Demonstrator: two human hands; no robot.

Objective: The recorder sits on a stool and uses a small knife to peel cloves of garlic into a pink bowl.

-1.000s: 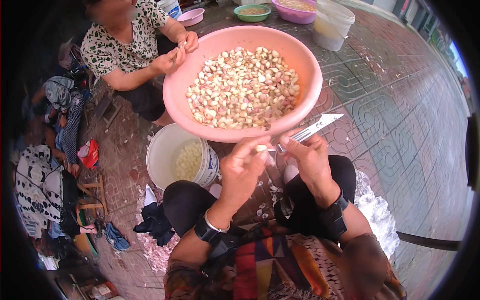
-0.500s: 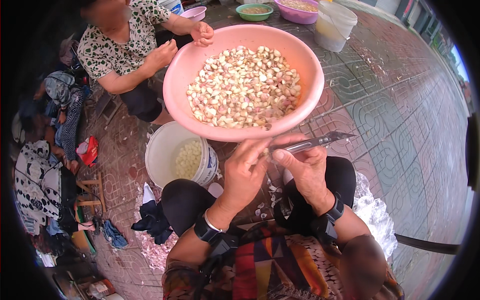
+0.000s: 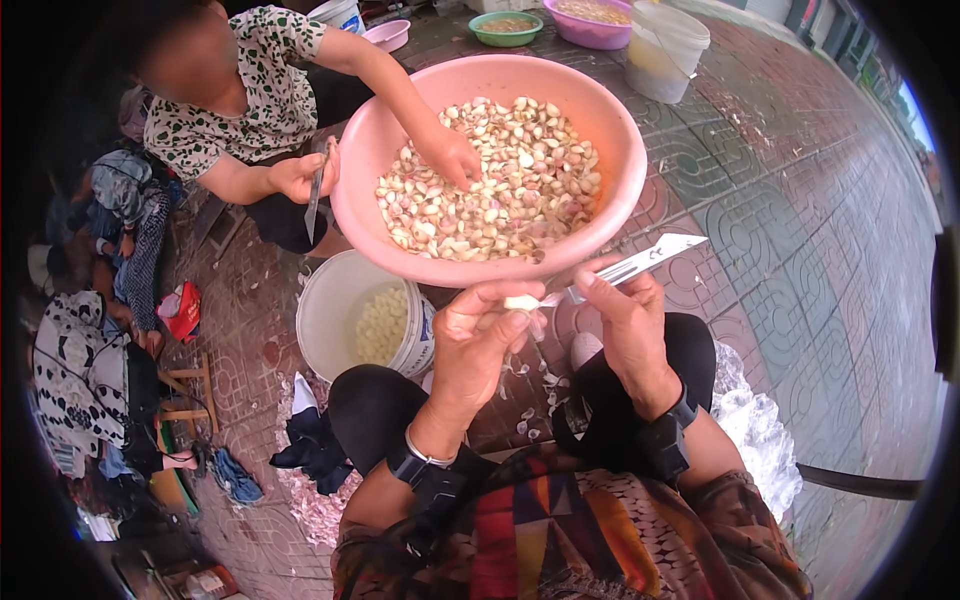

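Observation:
My left hand [image 3: 472, 345] pinches a pale garlic clove [image 3: 521, 302] between thumb and fingertips, just below the near rim of a large pink basin [image 3: 460, 271]. In my right hand [image 3: 632, 335] is a small metal knife [image 3: 648, 260], its slanted tip pointing right and away. A thin strip of skin [image 3: 551, 299] shows between the clove and my right fingers. Unpeeled garlic cloves [image 3: 490, 185] fill the basin's middle. Left of my hands, a white bucket [image 3: 322, 315] leans toward me and holds peeled cloves [image 3: 381, 325].
Across the basin, a person [image 3: 250, 120] has one hand among the cloves and a knife [image 3: 317, 195] in the other. Behind stand a green bowl [image 3: 507, 38], a purple basin [image 3: 590, 32] and a white pail [image 3: 665, 60]. Clear plastic [image 3: 750, 430] lies by my right knee, peels [image 3: 315, 505] at left.
My hands have moved slightly apart, and the clove now shows pale in my left fingers. My knife has turned, its blade face bright. The other person has reached into the basin.

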